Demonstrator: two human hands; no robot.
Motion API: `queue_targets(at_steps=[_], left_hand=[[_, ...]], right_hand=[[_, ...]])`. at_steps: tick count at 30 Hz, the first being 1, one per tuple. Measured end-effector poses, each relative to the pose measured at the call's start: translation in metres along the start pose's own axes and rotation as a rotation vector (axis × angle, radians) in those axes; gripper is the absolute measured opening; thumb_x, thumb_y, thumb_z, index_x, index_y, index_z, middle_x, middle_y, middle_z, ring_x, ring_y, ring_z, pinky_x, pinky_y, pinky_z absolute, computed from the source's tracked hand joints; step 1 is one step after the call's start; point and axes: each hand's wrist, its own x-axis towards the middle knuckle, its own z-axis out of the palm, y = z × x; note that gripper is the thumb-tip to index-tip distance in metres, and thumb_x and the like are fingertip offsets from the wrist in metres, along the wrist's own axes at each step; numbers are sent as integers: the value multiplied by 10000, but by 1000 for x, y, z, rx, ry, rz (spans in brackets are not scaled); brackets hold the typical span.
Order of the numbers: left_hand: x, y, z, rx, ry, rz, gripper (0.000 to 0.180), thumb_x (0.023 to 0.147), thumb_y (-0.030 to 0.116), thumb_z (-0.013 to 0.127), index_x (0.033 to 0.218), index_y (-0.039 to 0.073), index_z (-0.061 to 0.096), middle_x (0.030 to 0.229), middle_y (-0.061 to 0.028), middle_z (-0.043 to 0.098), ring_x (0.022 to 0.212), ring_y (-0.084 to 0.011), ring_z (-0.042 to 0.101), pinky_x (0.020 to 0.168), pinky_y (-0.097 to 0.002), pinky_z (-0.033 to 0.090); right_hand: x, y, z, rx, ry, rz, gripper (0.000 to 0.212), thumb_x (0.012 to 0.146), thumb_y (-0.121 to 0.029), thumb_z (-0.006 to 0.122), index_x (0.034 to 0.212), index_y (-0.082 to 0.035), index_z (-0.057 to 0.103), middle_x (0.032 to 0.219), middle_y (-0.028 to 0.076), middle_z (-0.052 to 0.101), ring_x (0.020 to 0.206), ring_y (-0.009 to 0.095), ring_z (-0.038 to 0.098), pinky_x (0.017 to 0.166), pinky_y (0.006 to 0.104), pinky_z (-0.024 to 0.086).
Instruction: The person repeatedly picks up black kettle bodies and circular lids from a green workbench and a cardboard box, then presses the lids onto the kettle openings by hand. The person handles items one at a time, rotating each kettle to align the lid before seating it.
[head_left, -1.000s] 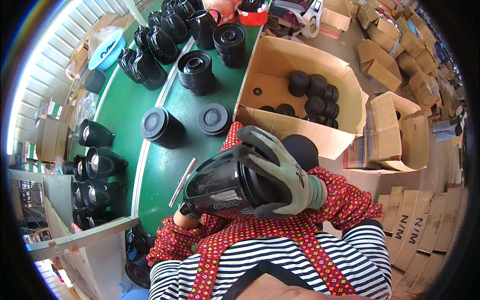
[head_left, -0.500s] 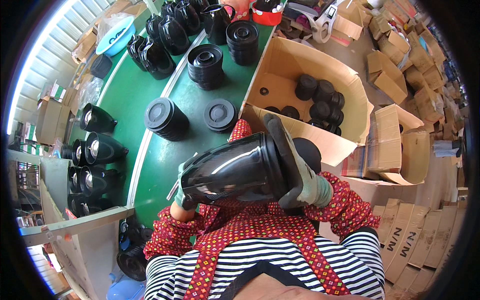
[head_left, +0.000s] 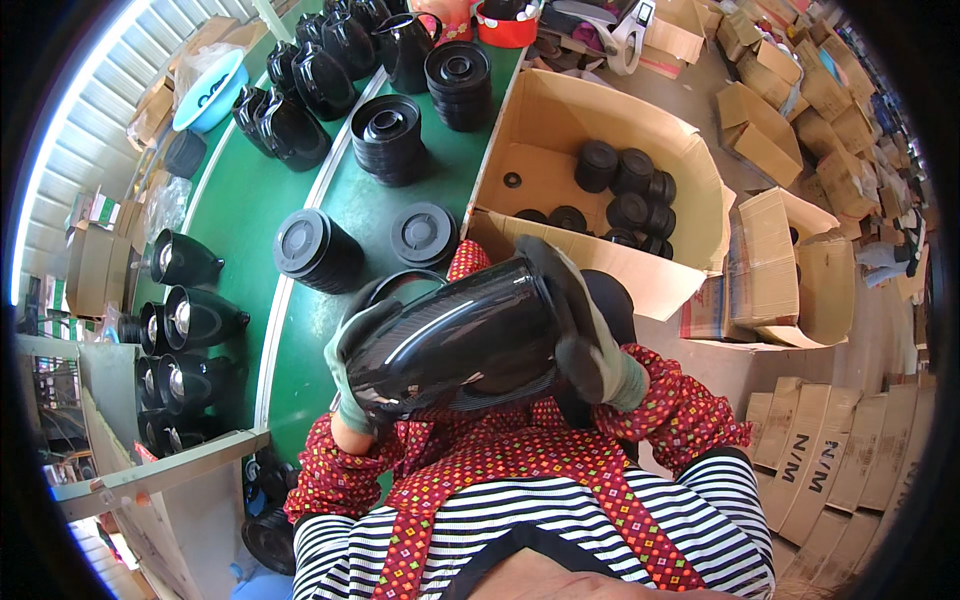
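A glossy black jug body (head_left: 455,335) lies on its side across my lap, its curved handle (head_left: 405,283) on the upper side by the left end. My left hand (head_left: 352,365), in a grey-green glove, wraps round that left end. At the right end my gloved right hand (head_left: 585,335) presses its dark palm and fingers over the jug's broad end, hiding most of it. Just beyond the jug, on the green bench, a stack of black round bases (head_left: 310,245) stands beside a shorter stack of black discs (head_left: 425,235).
Several finished-looking black jugs (head_left: 320,80) crowd the far bench (head_left: 240,210). Jug bodies with silvery liners (head_left: 190,315) lie at the left. An open carton (head_left: 540,110) with black round parts adjoins the bench's right side; flattened cartons (head_left: 820,450) lean at the lower right.
The jug has rolled, bringing its handle into view on top. My left hand now wraps further over its end, and my right hand covers more of the broad end.
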Motion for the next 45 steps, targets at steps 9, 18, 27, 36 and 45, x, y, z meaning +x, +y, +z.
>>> queue_targets(at_steps=[9, 18, 27, 36, 45], left_hand=[[28, 35, -20, 100, -37, 118, 618, 686, 249, 941, 1160, -74, 712, 1283, -299, 679, 1107, -405, 729, 952, -443, 580], [14, 23, -15, -28, -63, -60, 630, 768, 230, 934, 1279, -42, 685, 1279, -284, 700, 1098, -347, 743, 962, -439, 600], [-11, -5, -9, -375, -64, -311, 550, 796, 223, 863, 1233, -75, 713, 1321, -212, 702, 1219, -305, 685, 1095, -447, 524], [28, 37, -19, 52, -137, -10, 429, 775, 95, 870, 1152, -59, 737, 1323, -286, 673, 1049, -361, 750, 931, -442, 601], [37, 22, -6, 1, -50, -34, 499, 834, 147, 842, 1283, -21, 706, 1415, -235, 642, 1216, -335, 695, 1052, -411, 547]], right_hand=[[15, -28, -27, 686, -143, 701, 955, 1063, -733, 326, 1667, 3, 254, 1679, 155, 383, 1529, 234, 385, 1281, 355, 258], [19, -9, 2, 168, 79, 255, 682, 1125, -543, 430, 1561, -19, 427, 1565, 164, 500, 1451, 277, 492, 1209, 409, 393], [6, 4, 1, -46, 83, -32, 970, 1014, -747, 467, 1600, 21, 382, 1626, 195, 438, 1466, 267, 494, 1213, 404, 396], [12, 3, -10, 742, 90, 656, 736, 1089, -623, 451, 1484, -8, 537, 1497, 160, 597, 1360, 247, 591, 1159, 392, 452], [7, 43, -8, 486, 161, 129, 645, 1149, -461, 400, 1654, -71, 302, 1608, 124, 458, 1479, 243, 455, 1227, 401, 374]])
